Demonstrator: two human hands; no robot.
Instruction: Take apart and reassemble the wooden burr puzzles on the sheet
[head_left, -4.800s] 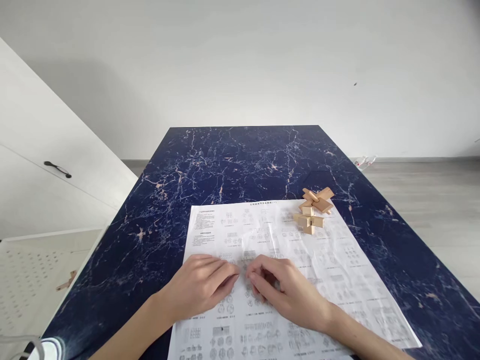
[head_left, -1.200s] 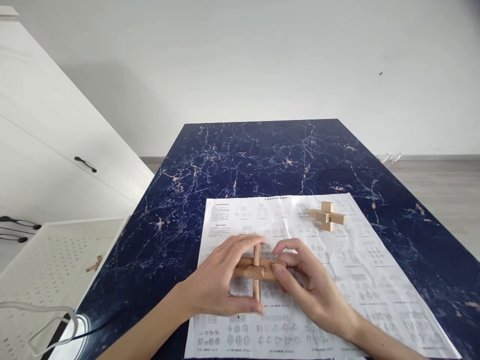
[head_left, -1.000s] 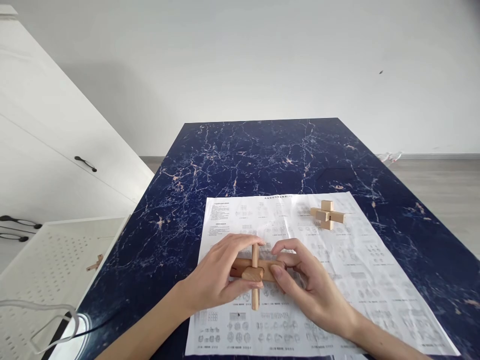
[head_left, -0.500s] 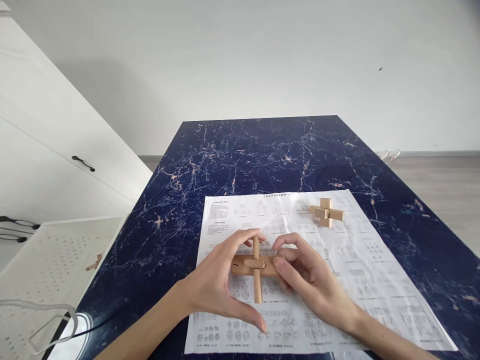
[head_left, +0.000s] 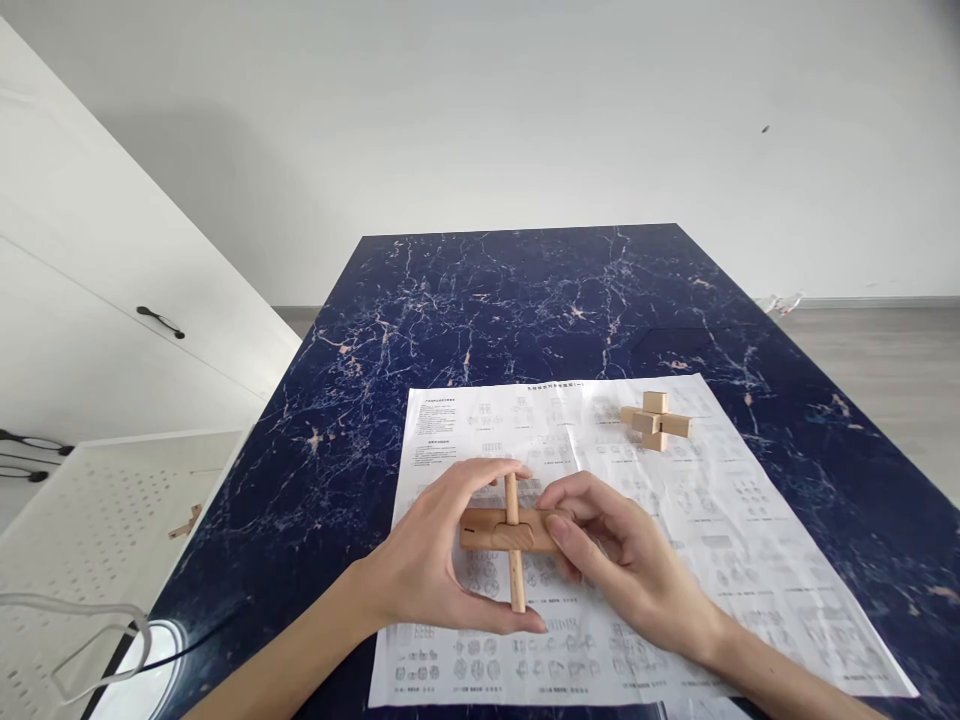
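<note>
A flat wooden puzzle piece (head_left: 480, 530) is crossed by a round wooden dowel (head_left: 517, 582), with a rounded tab at the crossing. My right hand (head_left: 626, 565) pinches the flat piece's right end between thumb and fingers. Around the dowel curves my left hand (head_left: 431, 555), its fingertips at the far end and its thumb at the near end, so the dowel is gripped lengthwise. Under both hands lies a printed instruction sheet (head_left: 450, 480) covered in small diagrams. An assembled wooden burr puzzle (head_left: 654, 422) rests on the sheet's far right part.
The sheet lies on a dark blue marble-patterned table (head_left: 480, 310). To the left are a white perforated surface (head_left: 120, 500) with a small wooden piece (head_left: 185, 522) on it, a grey cable (head_left: 75, 601) and a white cabinet (head_left: 135, 270). A pale wall (head_left: 525, 110) stands behind.
My left thumb has closed in on the dowel's near end. The rounded tab at the crossing now sits flush with the flat piece, instead of standing turned across it.
</note>
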